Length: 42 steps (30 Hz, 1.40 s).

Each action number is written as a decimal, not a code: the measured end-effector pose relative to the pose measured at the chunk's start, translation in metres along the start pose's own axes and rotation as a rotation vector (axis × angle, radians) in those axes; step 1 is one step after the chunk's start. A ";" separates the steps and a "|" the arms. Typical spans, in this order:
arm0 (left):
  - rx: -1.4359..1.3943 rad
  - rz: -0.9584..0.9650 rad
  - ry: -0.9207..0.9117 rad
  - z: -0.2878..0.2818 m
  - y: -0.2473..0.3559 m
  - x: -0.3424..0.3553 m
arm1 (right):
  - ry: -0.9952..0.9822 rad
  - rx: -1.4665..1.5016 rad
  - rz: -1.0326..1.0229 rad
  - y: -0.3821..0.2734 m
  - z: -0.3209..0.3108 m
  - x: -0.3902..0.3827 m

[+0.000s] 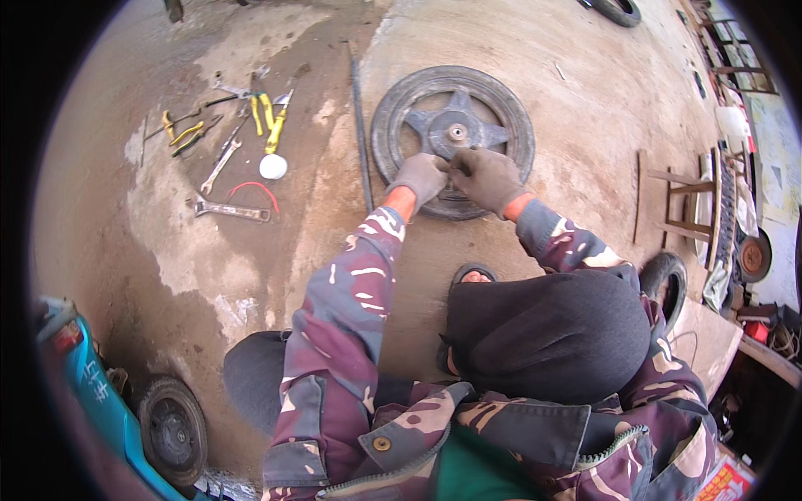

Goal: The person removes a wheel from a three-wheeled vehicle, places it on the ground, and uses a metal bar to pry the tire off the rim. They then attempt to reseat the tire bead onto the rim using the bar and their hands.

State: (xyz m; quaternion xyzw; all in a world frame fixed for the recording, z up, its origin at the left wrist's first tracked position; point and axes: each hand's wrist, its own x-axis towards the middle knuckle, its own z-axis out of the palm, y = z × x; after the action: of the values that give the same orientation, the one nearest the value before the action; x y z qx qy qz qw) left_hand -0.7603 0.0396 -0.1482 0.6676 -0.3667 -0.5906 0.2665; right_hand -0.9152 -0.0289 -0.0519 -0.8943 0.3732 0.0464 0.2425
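A spoked wheel with a dark tyre lies flat on the concrete floor before me. My left hand and my right hand, both in grey gloves, meet over its near part, below the hub. Their fingers are curled close together around something at the rim that they hide. Left of the wheel lie a long dark bar, an adjustable wrench, a spanner, several yellow-handled tools, a white round object and a thin red loop.
My bent knee is below the wheel. At right stand wooden furniture and a tyre near clutter; another tyre is at the top. A turquoise vehicle body and a small wheel occupy the lower left.
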 end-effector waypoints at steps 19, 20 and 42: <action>0.009 -0.004 0.059 0.005 -0.008 0.004 | 0.051 0.276 -0.039 0.010 0.020 -0.002; -0.010 -0.003 0.052 0.004 -0.007 0.003 | 0.058 0.289 -0.063 0.010 0.021 -0.002; -0.147 0.052 -0.068 -0.003 -0.004 -0.003 | 0.012 1.264 0.341 0.042 0.024 0.006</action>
State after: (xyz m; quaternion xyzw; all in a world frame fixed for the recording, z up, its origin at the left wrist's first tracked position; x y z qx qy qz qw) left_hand -0.7568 0.0443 -0.1490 0.6161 -0.3485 -0.6312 0.3171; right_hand -0.9375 -0.0475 -0.0915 -0.5080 0.4667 -0.1491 0.7085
